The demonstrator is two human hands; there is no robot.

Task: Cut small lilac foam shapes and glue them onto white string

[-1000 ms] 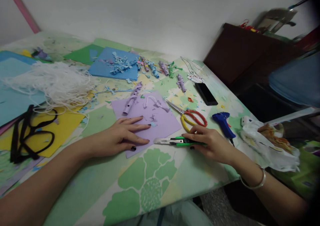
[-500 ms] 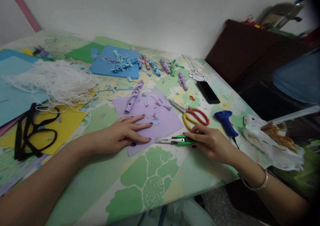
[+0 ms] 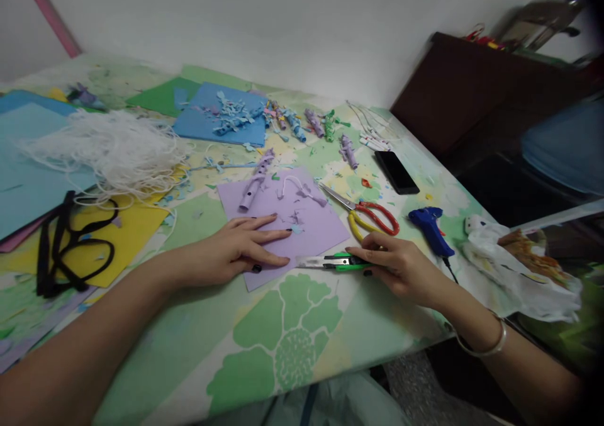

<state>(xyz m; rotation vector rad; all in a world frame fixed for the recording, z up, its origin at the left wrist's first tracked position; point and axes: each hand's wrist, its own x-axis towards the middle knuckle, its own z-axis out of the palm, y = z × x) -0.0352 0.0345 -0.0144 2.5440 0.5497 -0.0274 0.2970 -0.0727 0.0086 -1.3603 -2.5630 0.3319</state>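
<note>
My left hand [image 3: 240,248] lies flat with spread fingers on a purple sheet [image 3: 325,228]. My right hand [image 3: 401,263] grips a green utility knife [image 3: 346,262], its blade pointing left at the sheet's near edge, close to my left fingertips. On the sheet rest a rolled purple tube [image 3: 253,190], a white cord [image 3: 295,179] and small purple scraps. Scissors [image 3: 361,212] with one red and one yellow handle lie just beyond my right hand, their tips near the sheet's right side.
A blue glue gun [image 3: 431,229], a black phone [image 3: 396,172] and a plastic bag with food [image 3: 523,269] are at the right. White string [image 3: 117,152] and black-framed glasses [image 3: 75,243] lie left. Behind are blue sheets [image 3: 193,124] and several small rolls [image 3: 349,151].
The view has shifted slightly, so everything appears a little further right. Both hands keep the same pose, and the knife remains at the sheet's edge.
</note>
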